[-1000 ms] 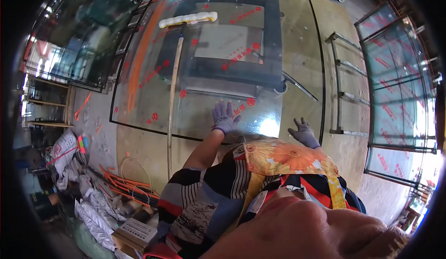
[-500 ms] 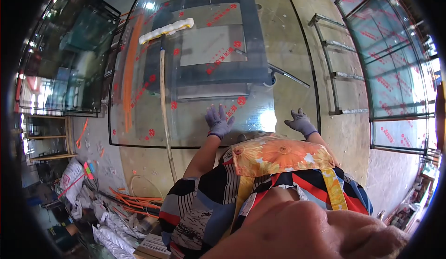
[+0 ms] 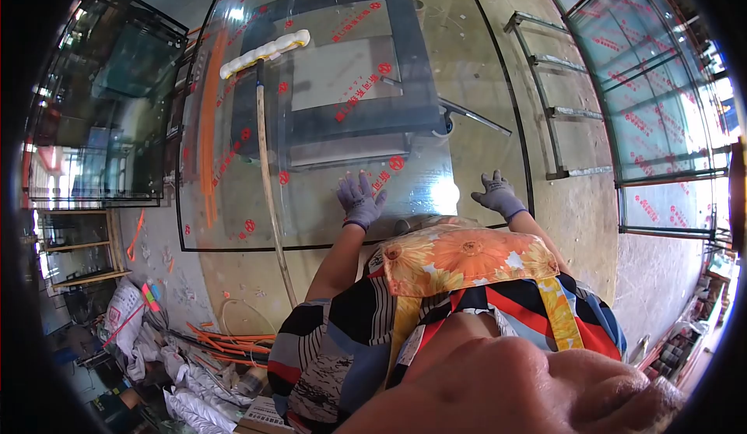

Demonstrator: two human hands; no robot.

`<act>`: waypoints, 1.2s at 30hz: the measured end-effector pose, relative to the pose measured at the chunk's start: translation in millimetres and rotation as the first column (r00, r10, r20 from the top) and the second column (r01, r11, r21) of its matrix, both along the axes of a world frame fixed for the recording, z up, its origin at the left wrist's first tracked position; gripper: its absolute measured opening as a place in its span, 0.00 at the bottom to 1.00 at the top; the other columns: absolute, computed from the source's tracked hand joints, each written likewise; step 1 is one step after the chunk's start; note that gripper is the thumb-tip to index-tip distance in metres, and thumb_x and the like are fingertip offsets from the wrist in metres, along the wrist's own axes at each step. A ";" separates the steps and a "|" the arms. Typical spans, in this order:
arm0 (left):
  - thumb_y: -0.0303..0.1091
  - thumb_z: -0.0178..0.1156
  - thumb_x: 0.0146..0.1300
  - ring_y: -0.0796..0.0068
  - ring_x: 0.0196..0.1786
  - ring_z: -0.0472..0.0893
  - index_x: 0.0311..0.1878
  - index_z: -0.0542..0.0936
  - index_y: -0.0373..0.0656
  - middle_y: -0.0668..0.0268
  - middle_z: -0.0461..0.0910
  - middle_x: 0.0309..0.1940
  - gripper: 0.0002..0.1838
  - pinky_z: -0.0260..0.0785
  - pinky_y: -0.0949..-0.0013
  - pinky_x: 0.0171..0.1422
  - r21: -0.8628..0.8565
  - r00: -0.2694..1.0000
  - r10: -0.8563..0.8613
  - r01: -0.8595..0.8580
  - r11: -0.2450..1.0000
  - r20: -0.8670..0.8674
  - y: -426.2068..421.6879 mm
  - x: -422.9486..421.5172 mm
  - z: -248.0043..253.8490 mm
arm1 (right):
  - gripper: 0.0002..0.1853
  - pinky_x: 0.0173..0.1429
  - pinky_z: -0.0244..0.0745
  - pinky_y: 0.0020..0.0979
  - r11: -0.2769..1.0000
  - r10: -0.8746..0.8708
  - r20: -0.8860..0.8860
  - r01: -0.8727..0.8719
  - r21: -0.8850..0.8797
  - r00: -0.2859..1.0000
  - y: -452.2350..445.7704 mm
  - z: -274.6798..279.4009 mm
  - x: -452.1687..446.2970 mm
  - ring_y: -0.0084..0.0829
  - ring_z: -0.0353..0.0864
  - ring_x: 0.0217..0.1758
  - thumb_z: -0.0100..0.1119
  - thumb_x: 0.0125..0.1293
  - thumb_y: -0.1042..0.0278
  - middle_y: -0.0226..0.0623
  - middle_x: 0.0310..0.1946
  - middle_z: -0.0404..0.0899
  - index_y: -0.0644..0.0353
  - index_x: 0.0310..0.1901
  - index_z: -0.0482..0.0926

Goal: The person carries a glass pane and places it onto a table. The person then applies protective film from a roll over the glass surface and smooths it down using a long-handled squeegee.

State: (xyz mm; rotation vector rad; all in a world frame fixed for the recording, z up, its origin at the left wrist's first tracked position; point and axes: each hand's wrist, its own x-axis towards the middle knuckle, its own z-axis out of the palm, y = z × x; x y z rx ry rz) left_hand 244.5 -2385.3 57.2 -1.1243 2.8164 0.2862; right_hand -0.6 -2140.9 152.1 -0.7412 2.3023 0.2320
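A large, black-edged glass pane (image 3: 420,224) with red printed marks lies before me. My left hand (image 3: 360,200), in a grey-purple glove, is on the pane near its front edge, fingers spread. My right hand (image 3: 500,195), gloved the same way, is at the front right part of the pane with its fingers apart. Neither hand holds anything. Left of my left hand, a long wooden handle (image 3: 268,165) runs up to a fluffy white washer head (image 3: 264,52). Beyond my right hand is a squeegee-like tool with a thin metal bar (image 3: 478,119).
A metal rack frame (image 3: 551,111) lies to the right, beside leaning glass panels (image 3: 642,84). More framed panes (image 3: 101,115) stand at the left. Orange strips (image 3: 226,342) and white sacks (image 3: 124,309) are on the floor at lower left.
The whole view has shifted slightly left and up. Both hands keep nearly the same places at the pane, fingers still spread. The long-handled washer has not visibly moved.
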 end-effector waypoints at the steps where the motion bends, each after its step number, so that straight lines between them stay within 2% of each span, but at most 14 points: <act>1: 0.66 0.43 0.55 0.38 0.68 0.38 0.68 0.45 0.46 0.42 0.39 0.67 0.45 0.32 0.41 0.65 -0.007 1.000 0.000 0.000 1.000 -0.002 0.3 0.4 -0.5 | 0.41 0.65 0.54 0.44 1.000 0.001 0.000 -0.001 0.000 1.000 0.4 -0.2 0.3 0.53 0.53 0.67 0.49 0.52 0.37 0.55 0.67 0.43 0.51 0.65 0.55; 6: 0.66 0.45 0.53 0.39 0.67 0.40 0.68 0.47 0.46 0.44 0.40 0.66 0.46 0.35 0.41 0.65 -0.061 0.999 -0.007 0.004 0.998 -0.047 0.1 1.4 -5.6 | 0.42 0.66 0.53 0.43 1.000 0.003 0.002 -0.003 0.005 1.000 0.3 -2.2 -0.7 0.53 0.53 0.67 0.49 0.52 0.37 0.55 0.67 0.43 0.52 0.65 0.54; 15: 0.65 0.46 0.53 0.39 0.67 0.40 0.68 0.47 0.47 0.45 0.39 0.67 0.46 0.35 0.41 0.65 -0.047 1.000 0.007 -0.008 0.999 -0.026 -0.4 0.9 -5.4 | 0.42 0.67 0.52 0.42 1.000 -0.006 0.005 0.006 0.007 1.000 -0.2 -0.9 1.5 0.53 0.51 0.67 0.50 0.53 0.37 0.56 0.67 0.44 0.52 0.66 0.52; 19: 0.65 0.46 0.53 0.39 0.67 0.39 0.68 0.47 0.47 0.45 0.39 0.67 0.45 0.35 0.41 0.65 -0.022 1.000 0.011 -0.012 1.000 -0.016 0.6 0.8 -3.2 | 0.42 0.67 0.52 0.43 1.000 0.003 -0.001 -0.003 0.000 1.000 1.7 -2.1 0.4 0.53 0.52 0.67 0.50 0.53 0.38 0.56 0.67 0.43 0.52 0.66 0.53; 22: 0.67 0.44 0.54 0.39 0.68 0.36 0.68 0.44 0.48 0.43 0.36 0.67 0.46 0.31 0.41 0.66 0.030 1.000 0.012 -0.012 0.999 0.015 -0.9 0.8 -2.2 | 0.42 0.66 0.53 0.43 1.000 0.013 -0.004 -0.013 -0.005 1.000 1.3 -1.9 0.9 0.53 0.52 0.67 0.49 0.53 0.38 0.56 0.67 0.43 0.53 0.66 0.53; 30: 0.66 0.44 0.53 0.40 0.68 0.38 0.68 0.45 0.48 0.45 0.37 0.67 0.46 0.33 0.43 0.66 0.055 0.997 0.028 -0.032 0.998 0.074 -2.2 -2.2 4.8 | 0.43 0.67 0.52 0.43 1.000 0.008 0.023 -0.009 0.010 1.000 -1.6 6.0 0.3 0.53 0.51 0.68 0.50 0.53 0.37 0.55 0.67 0.43 0.52 0.66 0.52; 33: 0.66 0.44 0.53 0.40 0.68 0.38 0.69 0.45 0.49 0.45 0.37 0.68 0.46 0.33 0.43 0.66 0.061 0.996 0.025 -0.030 0.998 0.087 -2.5 -2.4 6.1 | 0.41 0.66 0.53 0.43 1.000 0.013 0.001 -0.013 -0.018 1.000 1.5 4.1 0.6 0.52 0.54 0.67 0.50 0.52 0.38 0.56 0.67 0.44 0.52 0.65 0.55; 36: 0.66 0.44 0.53 0.40 0.68 0.37 0.69 0.44 0.49 0.45 0.36 0.68 0.46 0.33 0.42 0.66 0.070 0.995 0.024 -0.031 0.997 0.098 -3.8 -3.6 7.2 | 0.41 0.66 0.53 0.43 1.000 0.008 0.013 -0.008 -0.023 1.000 2.4 5.4 -0.7 0.52 0.54 0.67 0.50 0.52 0.38 0.55 0.67 0.45 0.52 0.65 0.54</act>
